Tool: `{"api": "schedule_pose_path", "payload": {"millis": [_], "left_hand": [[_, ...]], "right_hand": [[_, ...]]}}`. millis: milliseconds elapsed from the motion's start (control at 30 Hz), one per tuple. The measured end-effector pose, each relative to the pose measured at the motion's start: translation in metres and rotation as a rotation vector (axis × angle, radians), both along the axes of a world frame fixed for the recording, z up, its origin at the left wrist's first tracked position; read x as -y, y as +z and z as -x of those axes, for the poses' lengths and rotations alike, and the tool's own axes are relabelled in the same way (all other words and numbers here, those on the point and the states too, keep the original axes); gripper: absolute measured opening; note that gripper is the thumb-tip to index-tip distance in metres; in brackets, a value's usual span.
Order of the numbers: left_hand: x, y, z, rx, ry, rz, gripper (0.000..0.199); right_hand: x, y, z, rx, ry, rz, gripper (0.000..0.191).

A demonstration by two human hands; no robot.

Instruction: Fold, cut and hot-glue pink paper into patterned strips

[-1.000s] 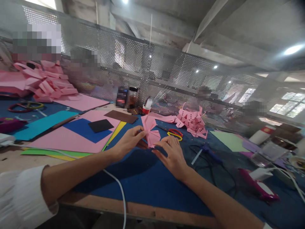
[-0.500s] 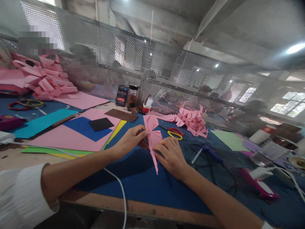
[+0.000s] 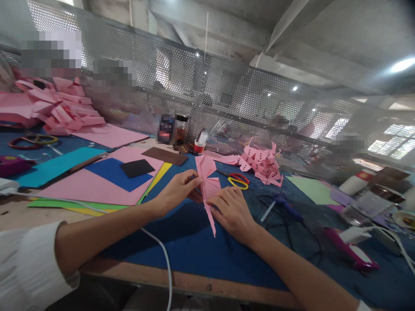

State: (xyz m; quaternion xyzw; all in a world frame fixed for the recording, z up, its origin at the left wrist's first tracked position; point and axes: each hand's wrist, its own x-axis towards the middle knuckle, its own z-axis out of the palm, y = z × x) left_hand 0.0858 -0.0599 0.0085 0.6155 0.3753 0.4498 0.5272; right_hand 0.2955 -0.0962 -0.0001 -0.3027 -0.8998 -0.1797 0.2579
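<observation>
A folded pink paper piece (image 3: pixel 210 186), with fanned flaps at the top and a narrow strip pointing down, is held above the blue mat (image 3: pixel 194 255). My left hand (image 3: pixel 181 188) pinches its left edge between thumb and fingers. On the other side, my right hand (image 3: pixel 231 211) has its bent fingers closed on the lower part of the same paper. The fingertips of my right hand are partly hidden behind the paper and knuckles. Just beyond my right hand lie scissors with red and yellow handles (image 3: pixel 239 181).
Pink, blue and black sheets (image 3: pixel 136 168) lie at left, near a pink paper pile (image 3: pixel 68 112). Dotted pink pieces (image 3: pixel 261 162) and a red-white cup (image 3: pixel 200 146) stand behind. A blue glue gun (image 3: pixel 288 207) is at right. A white cable (image 3: pixel 165 255) crosses the front edge.
</observation>
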Motion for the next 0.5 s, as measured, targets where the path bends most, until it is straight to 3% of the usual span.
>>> {"api": "schedule_pose_path", "payload": {"millis": [500], "left_hand": [[0.0005,-0.0032,-0.0008,-0.032,-0.037,-0.014,0.025]], "right_hand": [[0.0005,0.0009,0.0004,0.01,-0.011,0.022,0.02]]}}
